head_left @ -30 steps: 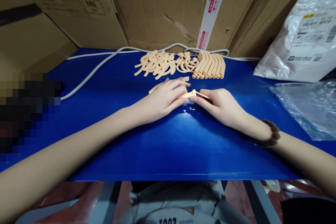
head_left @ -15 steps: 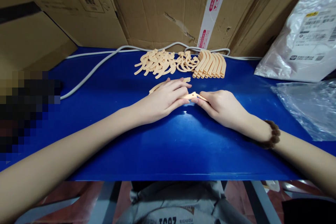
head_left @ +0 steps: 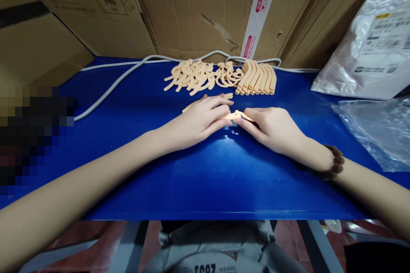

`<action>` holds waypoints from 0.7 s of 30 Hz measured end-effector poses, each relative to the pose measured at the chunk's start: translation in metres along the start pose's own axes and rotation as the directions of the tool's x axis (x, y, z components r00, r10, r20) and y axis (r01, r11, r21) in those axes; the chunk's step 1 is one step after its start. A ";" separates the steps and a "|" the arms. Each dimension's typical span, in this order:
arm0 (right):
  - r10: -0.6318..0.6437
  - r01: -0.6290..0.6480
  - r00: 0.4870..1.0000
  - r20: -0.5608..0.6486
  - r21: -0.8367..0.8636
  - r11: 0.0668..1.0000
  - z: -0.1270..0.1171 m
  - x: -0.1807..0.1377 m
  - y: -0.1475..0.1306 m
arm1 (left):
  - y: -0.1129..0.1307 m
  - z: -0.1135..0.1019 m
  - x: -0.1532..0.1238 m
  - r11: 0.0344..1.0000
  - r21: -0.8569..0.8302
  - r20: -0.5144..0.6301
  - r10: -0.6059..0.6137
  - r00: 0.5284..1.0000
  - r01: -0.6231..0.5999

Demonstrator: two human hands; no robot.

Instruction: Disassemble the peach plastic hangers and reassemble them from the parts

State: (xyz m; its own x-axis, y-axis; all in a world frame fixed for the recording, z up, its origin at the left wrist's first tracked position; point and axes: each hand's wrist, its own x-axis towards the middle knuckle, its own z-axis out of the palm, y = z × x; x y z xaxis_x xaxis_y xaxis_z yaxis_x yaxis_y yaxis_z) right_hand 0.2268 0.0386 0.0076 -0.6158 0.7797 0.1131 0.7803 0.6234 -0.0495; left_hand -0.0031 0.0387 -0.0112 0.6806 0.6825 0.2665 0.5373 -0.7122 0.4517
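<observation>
My left hand is closed over one end of a beige plastic piece with a small hole near its tip. My right hand pinches a thin curved beige piece that meets the first one between the hands. Whether the two are joined, I cannot tell. Another beige curved piece lies on the table behind my left hand, mostly hidden by it.
On the blue table, a heap of curved flat pieces, several hook-shaped pieces and a row of curved sleeves lie at the back. Behind them run a white cable and cardboard boxes. Plastic bags stand right.
My right hand has shifted very slightly, its knuckles a little higher. My left hand stays almost still, and both hands keep their hold on the beige pieces.
</observation>
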 end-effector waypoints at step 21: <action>0.003 0.002 0.999 0.051 -0.092 0.996 0.000 -0.001 0.001 | -0.005 0.003 -0.001 0.998 0.052 -0.002 0.017 1.000 -0.017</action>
State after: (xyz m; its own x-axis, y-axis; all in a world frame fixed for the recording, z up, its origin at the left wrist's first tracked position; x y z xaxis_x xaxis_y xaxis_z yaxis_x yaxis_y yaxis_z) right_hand 0.2278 0.0387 0.0077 -0.6183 0.7834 0.0623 0.7859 0.6169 0.0419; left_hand -0.0047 0.0415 -0.0166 0.6883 0.6708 0.2762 0.5513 -0.7311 0.4019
